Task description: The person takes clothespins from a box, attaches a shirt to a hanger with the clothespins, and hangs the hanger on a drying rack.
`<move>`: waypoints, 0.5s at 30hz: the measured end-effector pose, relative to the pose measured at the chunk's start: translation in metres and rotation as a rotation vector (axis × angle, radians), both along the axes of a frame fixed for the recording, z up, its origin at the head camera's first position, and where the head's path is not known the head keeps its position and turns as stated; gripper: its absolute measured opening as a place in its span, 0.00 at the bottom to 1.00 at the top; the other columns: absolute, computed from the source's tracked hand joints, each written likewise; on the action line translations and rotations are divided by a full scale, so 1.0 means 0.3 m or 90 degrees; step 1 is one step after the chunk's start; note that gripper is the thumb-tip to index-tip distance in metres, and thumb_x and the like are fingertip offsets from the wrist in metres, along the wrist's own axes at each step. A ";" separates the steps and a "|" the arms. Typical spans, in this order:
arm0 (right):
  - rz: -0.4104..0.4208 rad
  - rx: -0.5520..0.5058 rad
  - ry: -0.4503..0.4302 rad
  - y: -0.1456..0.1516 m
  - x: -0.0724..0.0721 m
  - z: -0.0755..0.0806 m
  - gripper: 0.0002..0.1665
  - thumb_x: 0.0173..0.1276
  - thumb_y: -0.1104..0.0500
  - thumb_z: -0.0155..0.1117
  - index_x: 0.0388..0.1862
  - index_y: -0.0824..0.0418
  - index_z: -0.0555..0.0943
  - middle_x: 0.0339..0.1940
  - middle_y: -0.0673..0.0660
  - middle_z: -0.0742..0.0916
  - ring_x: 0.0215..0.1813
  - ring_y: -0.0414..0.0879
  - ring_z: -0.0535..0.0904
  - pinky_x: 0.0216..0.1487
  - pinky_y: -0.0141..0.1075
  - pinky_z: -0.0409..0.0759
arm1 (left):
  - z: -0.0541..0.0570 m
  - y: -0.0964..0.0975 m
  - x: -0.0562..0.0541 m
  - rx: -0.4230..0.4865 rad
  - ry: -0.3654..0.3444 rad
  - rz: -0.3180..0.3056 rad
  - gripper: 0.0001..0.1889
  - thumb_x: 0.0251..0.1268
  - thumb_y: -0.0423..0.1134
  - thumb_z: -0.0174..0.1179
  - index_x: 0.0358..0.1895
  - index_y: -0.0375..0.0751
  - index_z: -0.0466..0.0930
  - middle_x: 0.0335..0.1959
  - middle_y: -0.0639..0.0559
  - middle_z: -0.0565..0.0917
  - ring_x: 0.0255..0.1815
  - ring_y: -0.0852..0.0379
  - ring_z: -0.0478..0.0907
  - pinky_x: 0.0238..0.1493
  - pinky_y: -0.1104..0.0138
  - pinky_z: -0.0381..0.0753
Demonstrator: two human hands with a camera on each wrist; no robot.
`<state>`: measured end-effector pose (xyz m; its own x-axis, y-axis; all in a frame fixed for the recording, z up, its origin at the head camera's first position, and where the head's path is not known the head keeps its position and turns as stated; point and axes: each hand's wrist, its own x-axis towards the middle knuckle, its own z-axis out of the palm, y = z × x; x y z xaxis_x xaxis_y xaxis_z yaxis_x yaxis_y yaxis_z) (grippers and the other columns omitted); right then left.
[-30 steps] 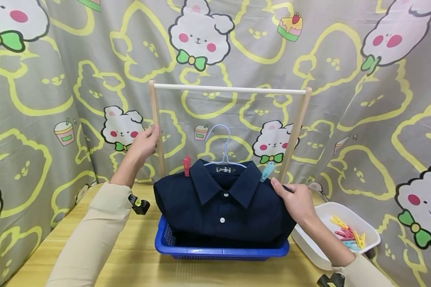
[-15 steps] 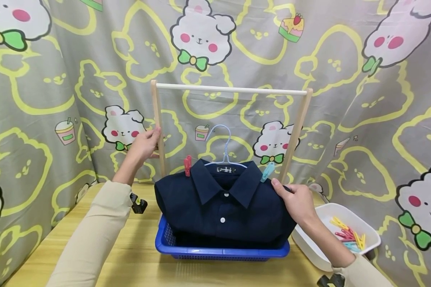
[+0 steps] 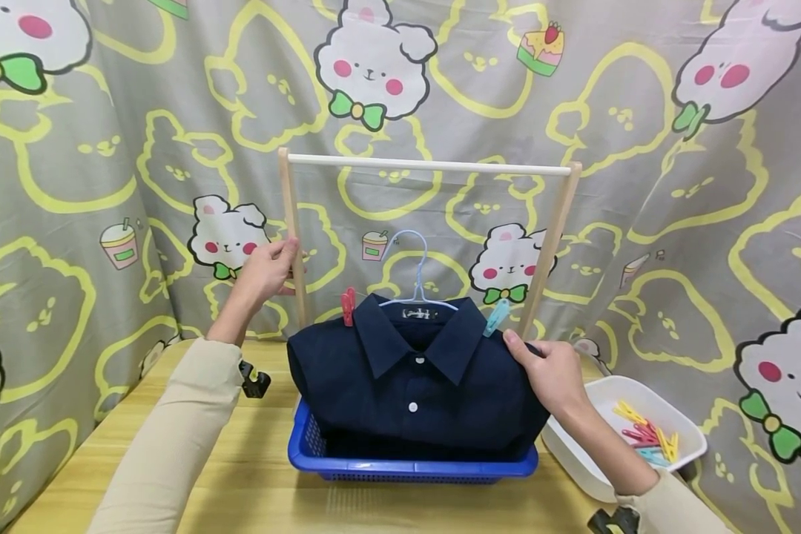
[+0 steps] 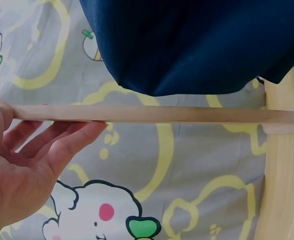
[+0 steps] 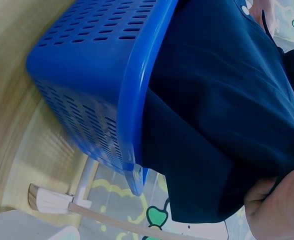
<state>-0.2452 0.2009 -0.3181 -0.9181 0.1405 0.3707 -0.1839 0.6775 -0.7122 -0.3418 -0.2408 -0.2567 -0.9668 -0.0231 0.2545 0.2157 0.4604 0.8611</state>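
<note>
A dark navy shirt (image 3: 374,400) with white buttons hangs on a pale blue wire hanger (image 3: 419,278), its lower part down in a blue basket (image 3: 414,469). A red clothespin (image 3: 348,307) clips one shoulder, a light blue clothespin (image 3: 497,317) the other. My right hand (image 3: 555,378) grips the shirt's right shoulder, thumb on top; in the right wrist view the fingers go behind the cloth. With thumb and fingertips, my left hand (image 3: 262,273) pinches the left post of a wooden rack (image 3: 427,164). The left wrist view shows that post (image 4: 187,114) between thumb and fingers.
On the right, behind my forearm, stands a white tub (image 3: 590,475) with several loose clothespins (image 3: 647,434) in yellow, red and blue. Everything rests on a wood-grain table (image 3: 240,475). A patterned curtain (image 3: 387,200) hangs around the back and sides.
My left hand has slid slightly down the rack's post, and its lower finger now stands further apart. The right hand, shirt and basket look unchanged.
</note>
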 end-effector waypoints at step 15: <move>0.010 -0.019 0.007 0.005 0.001 0.036 0.32 0.72 0.36 0.62 0.21 0.60 0.87 0.18 0.52 0.85 0.28 0.42 0.79 0.32 0.35 0.75 | 0.002 0.001 0.004 -0.010 0.011 0.006 0.38 0.74 0.68 0.40 0.67 0.38 0.74 0.59 0.30 0.81 0.61 0.38 0.80 0.49 0.49 0.86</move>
